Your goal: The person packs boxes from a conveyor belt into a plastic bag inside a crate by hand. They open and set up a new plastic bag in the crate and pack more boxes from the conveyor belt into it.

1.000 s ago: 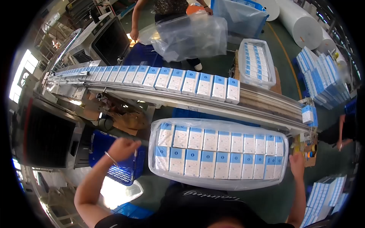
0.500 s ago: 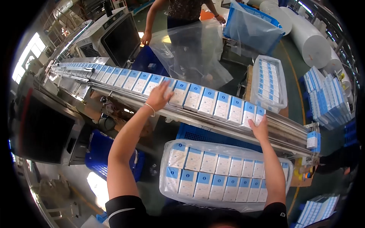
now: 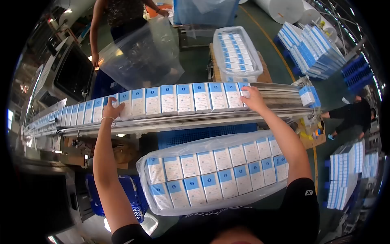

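Note:
A long row of blue and white packs (image 3: 185, 98) stands side by side on the conveyor (image 3: 276, 92). My left hand (image 3: 112, 109) reaches into the row left of centre, fingers spread over the packs there. At the row's right end my right hand (image 3: 252, 97) presses against the last pack, thumb and fingers apart at its side. The packs between my two hands stand pressed together. Nearer to me, a clear plastic bag (image 3: 143, 171) holds two rows of the same packs, lying below the conveyor; my right forearm passes over its right end.
Across the conveyor a co-worker holds a clear sheet (image 3: 142, 61). Beyond it stands another filled bag (image 3: 260, 67). Stacked packs (image 3: 313, 51) rise at the right, near a person in dark clothes (image 3: 351, 116). A blue basket (image 3: 95, 195) is at lower left.
Both my hands have come from beside the near bag onto the conveyor row; my left hand has since settled among the packs. The view has turned, and the co-worker's sheet has shifted.

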Available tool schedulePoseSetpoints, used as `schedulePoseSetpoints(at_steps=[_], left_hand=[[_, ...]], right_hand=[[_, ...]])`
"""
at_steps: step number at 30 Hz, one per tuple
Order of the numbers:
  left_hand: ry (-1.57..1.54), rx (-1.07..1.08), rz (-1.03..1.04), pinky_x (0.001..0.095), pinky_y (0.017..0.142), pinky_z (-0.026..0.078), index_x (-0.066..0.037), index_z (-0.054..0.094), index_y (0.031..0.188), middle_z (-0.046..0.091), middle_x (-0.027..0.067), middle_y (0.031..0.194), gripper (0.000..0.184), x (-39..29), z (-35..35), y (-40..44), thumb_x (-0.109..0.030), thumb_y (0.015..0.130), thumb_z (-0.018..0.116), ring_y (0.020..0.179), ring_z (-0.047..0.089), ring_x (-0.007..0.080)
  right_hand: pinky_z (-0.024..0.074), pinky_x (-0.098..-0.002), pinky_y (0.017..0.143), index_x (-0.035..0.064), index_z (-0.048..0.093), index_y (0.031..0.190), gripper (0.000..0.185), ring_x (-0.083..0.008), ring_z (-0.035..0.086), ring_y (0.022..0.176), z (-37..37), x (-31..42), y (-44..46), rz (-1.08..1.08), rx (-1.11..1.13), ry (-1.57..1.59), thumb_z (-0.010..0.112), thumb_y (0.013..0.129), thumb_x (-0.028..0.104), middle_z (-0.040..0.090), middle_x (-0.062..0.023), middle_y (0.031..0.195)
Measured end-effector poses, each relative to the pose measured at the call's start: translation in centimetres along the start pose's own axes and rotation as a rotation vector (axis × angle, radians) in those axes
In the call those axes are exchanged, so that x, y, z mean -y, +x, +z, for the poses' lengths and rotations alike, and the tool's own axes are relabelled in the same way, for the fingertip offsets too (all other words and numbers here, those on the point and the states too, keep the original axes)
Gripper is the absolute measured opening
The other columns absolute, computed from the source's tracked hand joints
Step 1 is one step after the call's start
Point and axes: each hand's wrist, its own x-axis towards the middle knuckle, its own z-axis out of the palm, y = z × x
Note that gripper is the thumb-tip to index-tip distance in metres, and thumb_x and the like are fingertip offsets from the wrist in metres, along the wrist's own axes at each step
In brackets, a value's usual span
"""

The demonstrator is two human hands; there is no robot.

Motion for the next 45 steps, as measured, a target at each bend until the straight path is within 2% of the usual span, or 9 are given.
schedulePoseSetpoints(at_steps=[5,11,13,18,28,30,36,41,45], left_hand=[[0.206,0.068,0.130,0.0510,0.097,0.041,-0.026,0.046,0.130,0.049,0.0363,0.121,0.074,-9.4,3.7,-3.9,-0.061,0.070,0.069,0.112,0.051,0.0498],[0.464,0.221,-0.211,0.0558,0.102,0.035,-0.026,0.022,0.150,0.019,0.0418,0.143,0.106,-17.4,6.6,-4.4,-0.068,0.064,0.066,0.129,0.033,0.0561],[0.501,0.255,-0.238,0.0573,0.102,0.034,-0.026,0.017,0.152,0.015,0.0404,0.145,0.109,-18.1,7.1,-3.3,-0.069,0.065,0.065,0.131,0.031,0.0539],[0.291,0.030,-0.161,0.0522,0.097,0.040,-0.024,0.033,0.147,0.036,0.0293,0.135,0.099,-19.0,9.1,-6.0,-0.056,0.061,0.072,0.124,0.041,0.0453],[-0.002,-0.173,-0.006,0.0509,0.096,0.042,-0.018,0.041,0.140,0.043,0.0300,0.124,0.090,-18.3,9.3,-7.9,-0.042,0.060,0.074,0.114,0.046,0.0477],[-0.050,-0.306,0.188,0.0486,0.095,0.042,-0.006,0.045,0.135,0.044,0.0313,0.120,0.085,-17.6,7.1,-8.9,-0.038,0.063,0.074,0.110,0.048,0.0469],[-0.199,-0.311,0.306,0.0427,0.092,0.047,0.005,0.035,0.134,0.037,0.0219,0.126,0.083,-19.7,-1.5,-28.0,-0.028,0.070,0.076,0.113,0.050,0.0362],[0.114,0.114,0.093,0.0550,0.100,0.035,0.003,0.033,0.138,0.032,0.0315,0.136,0.090,-11.1,3.0,-44.1,-0.027,0.065,0.077,0.124,0.038,0.0485],[0.064,0.324,0.146,0.0484,0.105,0.033,0.000,0.025,0.143,0.031,0.0280,0.141,0.088,-8.5,-0.4,-44.9,-0.030,0.076,0.072,0.130,0.036,0.0400]], right_hand=[[0.0411,-0.0411,0.100,0.0152,0.057,0.125,0.068,-0.0425,0.048,0.119,-3.8,-3.9,2.4,0.371,0.240,-0.107,0.076,0.067,0.044,0.041,-0.0303,0.130],[0.0291,-0.0432,0.111,0.0071,0.026,0.148,0.111,-0.0526,0.022,0.137,-4.2,-5.4,4.5,0.527,0.448,-0.310,0.072,0.061,0.059,0.003,-0.0415,0.148],[0.0237,-0.0659,0.105,0.0114,0.018,0.151,0.113,-0.0663,0.007,0.132,-4.7,-5.2,4.9,0.610,0.462,-0.320,0.072,0.064,0.060,-0.007,-0.0386,0.150],[0.0400,-0.0565,0.095,0.0151,0.048,0.132,0.083,-0.0457,0.040,0.123,-4.2,-4.0,1.9,0.494,0.174,-0.197,0.075,0.058,0.043,0.032,-0.0192,0.139],[0.0436,-0.0448,0.096,0.0099,0.056,0.119,0.070,-0.0408,0.048,0.116,-4.8,-6.6,-0.2,0.360,-0.123,-0.017,0.076,0.057,0.036,0.041,-0.0204,0.130],[0.0419,-0.0443,0.097,0.0070,0.057,0.116,0.066,-0.0406,0.047,0.116,-6.9,-6.6,-1.2,0.222,-0.271,0.008,0.077,0.057,0.031,0.042,-0.0218,0.129],[0.0375,-0.0437,0.101,0.0034,0.056,0.111,0.063,-0.0416,0.043,0.120,-17.5,-0.2,-16.6,0.087,-0.428,-0.043,0.081,0.058,0.025,0.040,-0.0235,0.130],[0.0361,-0.0474,0.102,0.0044,0.051,0.122,0.071,-0.0432,0.041,0.122,-17.2,-0.2,-32.2,0.253,-0.046,-0.233,0.080,0.060,0.025,0.033,-0.0251,0.138],[0.0381,-0.0471,0.100,0.0036,0.047,0.126,0.071,-0.0400,0.043,0.121,-18.6,-1.2,-36.0,0.268,0.237,-0.189,0.079,0.066,0.025,0.033,-0.0242,0.139]])
